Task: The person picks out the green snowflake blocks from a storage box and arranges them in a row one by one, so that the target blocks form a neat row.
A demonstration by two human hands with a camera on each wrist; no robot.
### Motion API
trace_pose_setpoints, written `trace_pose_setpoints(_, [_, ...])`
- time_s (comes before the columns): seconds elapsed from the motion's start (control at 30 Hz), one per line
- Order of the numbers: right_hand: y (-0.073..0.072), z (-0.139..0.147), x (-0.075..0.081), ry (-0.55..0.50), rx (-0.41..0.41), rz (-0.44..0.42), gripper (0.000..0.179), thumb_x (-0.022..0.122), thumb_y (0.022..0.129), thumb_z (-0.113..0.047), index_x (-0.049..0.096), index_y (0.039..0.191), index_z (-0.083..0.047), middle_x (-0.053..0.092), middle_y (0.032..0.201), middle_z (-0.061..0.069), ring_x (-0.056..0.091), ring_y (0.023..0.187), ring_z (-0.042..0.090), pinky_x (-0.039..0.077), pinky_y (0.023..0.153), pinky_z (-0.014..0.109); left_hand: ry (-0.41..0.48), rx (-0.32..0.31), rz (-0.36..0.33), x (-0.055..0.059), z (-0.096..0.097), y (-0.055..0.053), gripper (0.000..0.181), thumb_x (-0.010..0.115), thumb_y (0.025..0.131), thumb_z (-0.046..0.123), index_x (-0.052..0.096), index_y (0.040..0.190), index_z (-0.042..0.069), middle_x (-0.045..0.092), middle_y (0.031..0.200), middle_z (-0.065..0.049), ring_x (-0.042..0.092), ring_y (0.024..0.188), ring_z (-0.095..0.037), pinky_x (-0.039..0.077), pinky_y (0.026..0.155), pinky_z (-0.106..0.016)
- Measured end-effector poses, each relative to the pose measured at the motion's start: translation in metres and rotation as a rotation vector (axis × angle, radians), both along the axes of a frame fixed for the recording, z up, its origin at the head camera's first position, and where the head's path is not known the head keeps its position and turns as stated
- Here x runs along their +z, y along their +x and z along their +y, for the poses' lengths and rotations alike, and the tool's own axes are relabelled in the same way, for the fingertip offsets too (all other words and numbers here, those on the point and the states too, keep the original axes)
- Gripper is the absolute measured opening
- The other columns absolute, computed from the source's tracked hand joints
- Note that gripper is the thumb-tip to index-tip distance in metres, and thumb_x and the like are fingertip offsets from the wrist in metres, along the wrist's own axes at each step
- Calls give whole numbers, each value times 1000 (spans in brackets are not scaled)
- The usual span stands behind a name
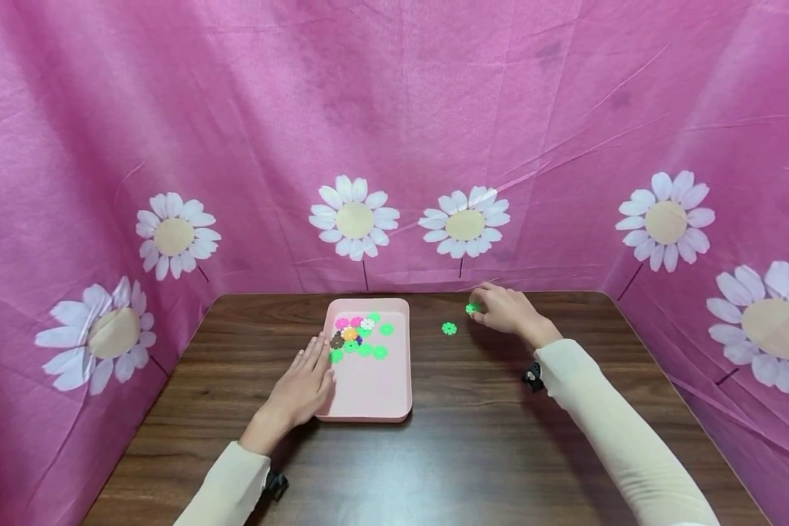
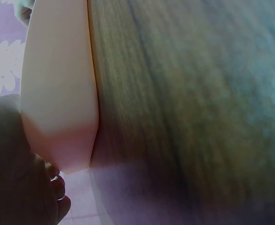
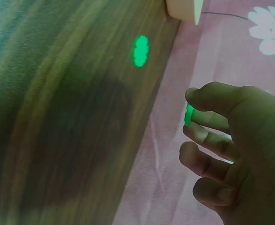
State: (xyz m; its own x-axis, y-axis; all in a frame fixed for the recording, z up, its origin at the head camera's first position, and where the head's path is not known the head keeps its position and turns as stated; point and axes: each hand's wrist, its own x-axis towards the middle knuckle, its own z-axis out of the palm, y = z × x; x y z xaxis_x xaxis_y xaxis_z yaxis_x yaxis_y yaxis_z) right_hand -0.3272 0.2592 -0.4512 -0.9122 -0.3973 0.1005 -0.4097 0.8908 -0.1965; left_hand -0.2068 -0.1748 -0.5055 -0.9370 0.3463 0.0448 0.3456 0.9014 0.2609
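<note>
My right hand (image 1: 502, 310) pinches a green flower-shaped disc (image 3: 189, 114) between thumb and fingertips, over the back right of the table. A second green disc (image 1: 449, 329) lies flat on the wood, left of that hand. My left hand (image 1: 302, 383) rests with straight fingers along the left rim of a pink tray (image 1: 368, 398); the left wrist view shows the tray's outer wall (image 2: 60, 89) beside the hand. Inside the tray's far half lie several flower discs: green (image 1: 380, 352), pink (image 1: 342, 323), white (image 1: 367, 324), orange (image 1: 349, 334) and brown (image 1: 337, 341).
The brown wooden table (image 1: 473, 453) ends at a back edge close behind the tray and the right hand. A pink cloth (image 1: 394, 109) with printed daisies hangs behind it and at both sides.
</note>
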Motion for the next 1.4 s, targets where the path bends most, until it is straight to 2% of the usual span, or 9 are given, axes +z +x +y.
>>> trace_pose_setpoints(0.27, [-1, 1, -20, -6, 0, -39, 20, 79, 92, -24, 75, 109, -14, 66, 101, 1, 65, 79, 18, 57, 71, 48, -14, 1, 4, 0, 0, 1, 62, 40, 114, 24, 28, 163, -11, 20, 176, -25, 21, 165, -40, 23, 134, -56])
trace_pose_setpoints(0.57, [4, -1, -33, 18, 7, -61, 24, 78, 94, -23, 75, 114, -10, 68, 109, 5, 67, 82, 22, 59, 71, 49, -5, 1, 8, -1, 0, 0, 61, 41, 114, 23, 28, 163, -11, 20, 176, -24, 20, 165, -40, 22, 135, -56])
trace_pose_setpoints(1.17, [4, 1, -46, 20, 11, -95, 26, 78, 96, -26, 74, 116, -10, 67, 107, 4, 62, 80, 19, 56, 68, 44, 3, 8, -4, 1, 2, 3, 61, 41, 114, 22, 29, 163, -11, 20, 176, -25, 20, 165, -41, 23, 134, -57])
trace_pose_setpoints(1.4, [4, 0, -46, 7, 19, -92, 22, 78, 96, -24, 75, 114, -10, 67, 108, 5, 66, 83, 22, 58, 70, 47, 7, 4, -3, 2, 2, 2, 61, 42, 114, 23, 29, 163, -12, 20, 176, -26, 20, 165, -42, 22, 134, -57])
